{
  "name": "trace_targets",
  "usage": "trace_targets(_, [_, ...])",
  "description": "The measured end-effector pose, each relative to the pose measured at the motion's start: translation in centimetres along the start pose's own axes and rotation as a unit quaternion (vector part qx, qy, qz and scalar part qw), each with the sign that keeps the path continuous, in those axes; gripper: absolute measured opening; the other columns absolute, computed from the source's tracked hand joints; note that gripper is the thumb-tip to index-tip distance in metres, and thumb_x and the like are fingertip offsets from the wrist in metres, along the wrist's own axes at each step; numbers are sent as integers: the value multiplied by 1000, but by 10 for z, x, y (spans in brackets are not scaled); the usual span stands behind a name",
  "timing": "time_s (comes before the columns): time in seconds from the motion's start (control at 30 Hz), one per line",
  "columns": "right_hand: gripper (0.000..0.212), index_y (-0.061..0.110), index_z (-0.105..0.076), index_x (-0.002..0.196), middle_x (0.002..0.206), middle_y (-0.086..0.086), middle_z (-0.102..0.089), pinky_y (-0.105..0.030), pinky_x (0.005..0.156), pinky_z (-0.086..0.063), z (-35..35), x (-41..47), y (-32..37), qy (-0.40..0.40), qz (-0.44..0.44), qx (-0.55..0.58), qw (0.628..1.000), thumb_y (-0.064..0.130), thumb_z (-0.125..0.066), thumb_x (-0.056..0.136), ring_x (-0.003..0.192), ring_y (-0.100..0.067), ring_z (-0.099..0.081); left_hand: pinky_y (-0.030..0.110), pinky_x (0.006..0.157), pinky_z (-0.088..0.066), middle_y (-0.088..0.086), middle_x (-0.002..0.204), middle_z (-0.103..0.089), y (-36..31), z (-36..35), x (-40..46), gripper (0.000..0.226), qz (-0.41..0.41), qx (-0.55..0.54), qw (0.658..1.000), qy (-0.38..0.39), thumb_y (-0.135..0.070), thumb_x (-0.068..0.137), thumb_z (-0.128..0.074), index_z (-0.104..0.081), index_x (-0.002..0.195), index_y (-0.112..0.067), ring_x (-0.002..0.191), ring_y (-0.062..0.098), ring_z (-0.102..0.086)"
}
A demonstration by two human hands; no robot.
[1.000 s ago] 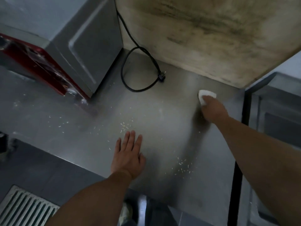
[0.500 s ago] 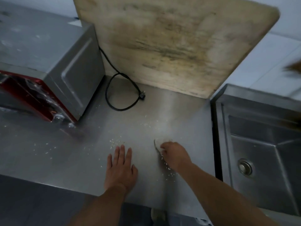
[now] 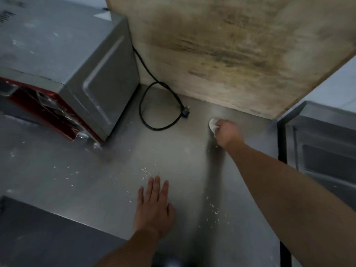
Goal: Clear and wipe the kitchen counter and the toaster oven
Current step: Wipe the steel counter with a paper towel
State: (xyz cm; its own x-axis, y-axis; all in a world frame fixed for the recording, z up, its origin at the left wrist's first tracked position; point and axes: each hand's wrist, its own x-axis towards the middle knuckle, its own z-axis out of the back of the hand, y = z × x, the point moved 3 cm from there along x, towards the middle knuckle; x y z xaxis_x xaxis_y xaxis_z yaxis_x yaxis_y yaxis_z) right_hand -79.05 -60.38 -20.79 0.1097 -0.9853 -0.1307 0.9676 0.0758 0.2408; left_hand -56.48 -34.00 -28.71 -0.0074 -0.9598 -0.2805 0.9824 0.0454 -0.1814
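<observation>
On the steel desk [image 3: 107, 189], two hands at work.
Right hand [image 3: 227, 132] gripped a white cloth [image 3: 212, 124] near the cutting board [image 3: 221, 51]; left hand [image 3: 154, 206] lay flat, fingers straight, among crumbs [image 3: 147, 173]; toaster oven [image 3: 63, 70] at far left.

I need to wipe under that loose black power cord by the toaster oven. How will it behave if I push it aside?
The cord lies in a loose loop, so it is probably floppy and light. It would likely slide easily on the smooth steel counter.
</observation>
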Motion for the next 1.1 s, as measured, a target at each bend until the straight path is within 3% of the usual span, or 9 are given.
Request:
trace_targets(0.1, [35,11,-55,113,110,-15,-63,-36,88,-45,-34,18,6,9,-3,-46,999,22,-32,89,101,-35,-60,54,115,-18,12,159,-34,1,-3,2,76,-5,10,1000,-19,-46,79,-51,-44,149,-18,149,29,-25])
trace_targets(0.23, [35,10,-57,120,120,-15,-56,-39,92,-38,-57,-31,28,-36,-18,-34,999,25,-45,91,105,-35,-49,53,116,-17,10,160,-31,3,-3,2,75,-4,8,1000,-26,-46,81,-51,-42,150,-19,150,28,-24])
trace_targets(0.37, [30,14,-63,105,110,-8,-57,-37,85,-45,-68,-112,59,10,94,31,995,24,-50,80,96,-29,-47,53,116,-18,10,161,-30,3,-4,2,74,-7,14,1000,-24,-47,82,-51,-42,151,-19,150,29,-24])
trace_targets(0.47, [25,11,-68,95,97,-8,-63,-40,76,-52,-63,-124,67,5,171,67,983,22,-53,77,86,-28,-53,53,117,-16,10,161,-29,2,-3,1,74,-5,12,1000,-20,-47,83,-49,-41,151,-20,150,29,-23])
trace_targets(0.67, [23,7,-66,103,102,-17,-63,-38,82,-46,-30,-15,72,-87,56,118,988,19,-55,86,95,-35,-57,53,116,-16,9,161,-30,2,-3,2,73,-3,14,999,-33,-46,82,-50,-43,150,-21,150,28,-23])
trace_targets(0.8, [27,12,-65,114,115,-15,-60,-33,86,-46,-41,32,73,-3,25,55,998,20,-54,91,105,-34,-58,52,116,-16,9,161,-28,3,-5,2,73,0,14,999,-47,-47,84,-50,-40,151,-22,151,28,-19])
trace_targets(0.93, [45,16,-54,132,130,-13,-48,-39,94,-45,-62,-8,83,33,57,22,998,28,-61,89,112,-32,-49,52,117,-16,8,162,-28,3,-6,2,74,0,8,999,-49,-47,82,-52,-41,151,-22,152,27,-18])
trace_targets(1.1, [36,20,-64,111,111,-7,-55,-36,78,-49,-73,-121,83,59,178,72,980,33,-54,79,90,-30,-54,53,116,-18,8,160,-32,4,-4,3,75,-2,0,999,-41,-46,78,-54,-46,148,-22,150,28,-23])
